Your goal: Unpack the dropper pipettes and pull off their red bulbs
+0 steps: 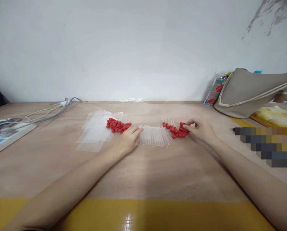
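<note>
My left hand (130,138) rests with curled fingers at the left end of a row of thin clear tubes (151,135); whatever its fingertips grip is hidden. Just left of those fingers, loose red rubber bulbs (116,125) lie in a heap. At the right end of the row, several droppers (176,131) made of clear tubes with red bulbs lie fanned out. The thumb and forefinger of my right hand (202,129) are pinched on the red bulb of a dropper at the right edge of this fan.
Clear plastic bags (93,133) lie flat under and left of the bulb heap. A power strip (12,136) with cables is at the far left. To the right stand a grey drawstring bag (249,93) and a colourful package (215,91). A white wall backs the wooden table (124,176).
</note>
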### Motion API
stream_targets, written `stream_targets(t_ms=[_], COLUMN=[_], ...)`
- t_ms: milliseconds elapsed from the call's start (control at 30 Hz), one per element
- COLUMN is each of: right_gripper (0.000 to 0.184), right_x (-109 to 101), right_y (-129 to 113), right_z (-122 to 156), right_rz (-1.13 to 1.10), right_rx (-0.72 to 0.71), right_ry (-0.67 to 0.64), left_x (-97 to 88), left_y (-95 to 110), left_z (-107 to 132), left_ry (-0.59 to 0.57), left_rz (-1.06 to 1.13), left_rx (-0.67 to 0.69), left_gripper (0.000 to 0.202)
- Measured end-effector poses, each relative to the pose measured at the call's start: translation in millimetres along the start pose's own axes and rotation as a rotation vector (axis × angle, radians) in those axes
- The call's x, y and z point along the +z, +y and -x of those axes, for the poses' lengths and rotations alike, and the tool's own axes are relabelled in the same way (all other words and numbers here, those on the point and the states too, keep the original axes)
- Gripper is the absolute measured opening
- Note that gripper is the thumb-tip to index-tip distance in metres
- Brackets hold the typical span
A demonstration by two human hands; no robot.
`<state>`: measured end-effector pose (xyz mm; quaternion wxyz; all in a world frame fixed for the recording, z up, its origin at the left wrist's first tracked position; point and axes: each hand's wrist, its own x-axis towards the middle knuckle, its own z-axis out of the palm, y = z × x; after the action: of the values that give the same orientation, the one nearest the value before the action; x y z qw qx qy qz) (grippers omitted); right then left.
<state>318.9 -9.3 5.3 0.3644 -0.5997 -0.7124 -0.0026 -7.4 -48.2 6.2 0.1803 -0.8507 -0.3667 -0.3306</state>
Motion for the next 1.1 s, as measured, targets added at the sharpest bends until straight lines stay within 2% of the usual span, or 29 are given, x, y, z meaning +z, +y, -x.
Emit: stream_targets(t_ms=[133,233,333,467,567,667,767,967,1100], right_gripper=[0.024,0.024,0.022,0.022,0.025,0.027,0.026,0.018,0.016], right_x=[1,1,0,-1,1,4,6,9,10], right_y=[0,2,2,-3,-13,-24,-29,-26,-26], right_z=[1,0,1,3,6,10,12,14,14], right_rz=[0.039,-0.006,-0.040,-0.011,0.052,0.169,0.225,0.216,0.203], right_rx=[-0.126,-0.149,-0.128,-0.181,-0.322,-0.407,-0.427,-0.445,-0.439], right_ry=[0.017,0.030,0.074,0.135,0.092,0.019,-0.034,-0.076,-0.061], left_x=[2.5,-0.1,-8.1,-18.3,-19.8,-17.4,-14.8,-13.6,-13.4], left_y=[0,2,2,-9,-19,-24,-24,-23,-24], left_z=[2,4,5,6,6,6,8,10,10], left_ry=[-0.096,-0.105,-0.142,-0.315,-0.428,-0.496,-0.501,-0.424,-0.399], left_rz=[0.053,0.081,0.073,0.085,0.098,0.108,0.112,0.134,0.146], left_rx=[0.024,0.001,-0.006,0.102,0.157,0.163,0.151,0.122,0.112], left_gripper=[0.016,0.020,0.034,0.056,0.065,0.064,0.058,0.045,0.041])
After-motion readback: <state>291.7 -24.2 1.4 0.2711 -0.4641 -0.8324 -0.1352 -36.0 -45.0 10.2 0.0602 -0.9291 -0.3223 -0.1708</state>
